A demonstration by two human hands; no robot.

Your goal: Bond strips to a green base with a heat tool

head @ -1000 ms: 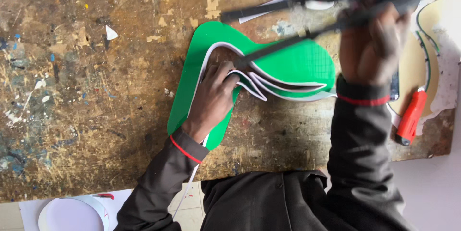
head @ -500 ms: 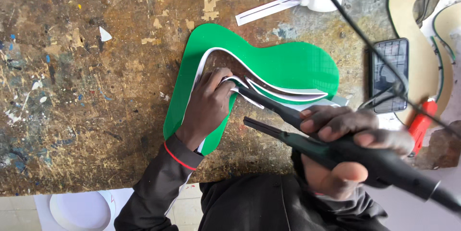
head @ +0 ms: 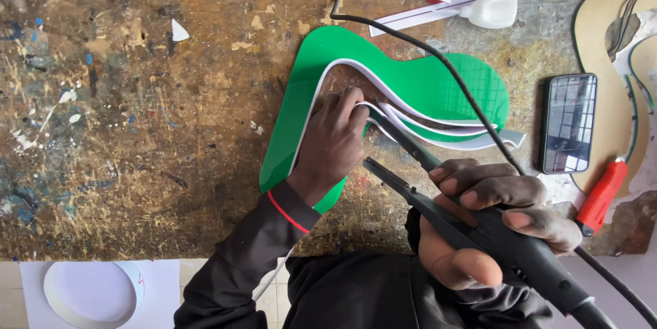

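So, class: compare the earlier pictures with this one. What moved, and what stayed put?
The right hand brought the black corded two-pronged tool down from the bench's far side towards the person, prongs now beside the white strips. The left hand stayed pressed on the strips and the green curved sheet.

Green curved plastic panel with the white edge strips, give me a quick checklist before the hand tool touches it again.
1. Left hand pressing the white edge strips onto the green curved plastic panel: ok.
2. Right hand gripping the black corded two-pronged tool: ok.
3. Prongs clear of the left fingers: ok, narrowly.
4. Black cord off the work: not ok, it crosses the panel.
5. Dark phone out of the way: ok.
6. Strip fully seated along the edge: cannot tell.
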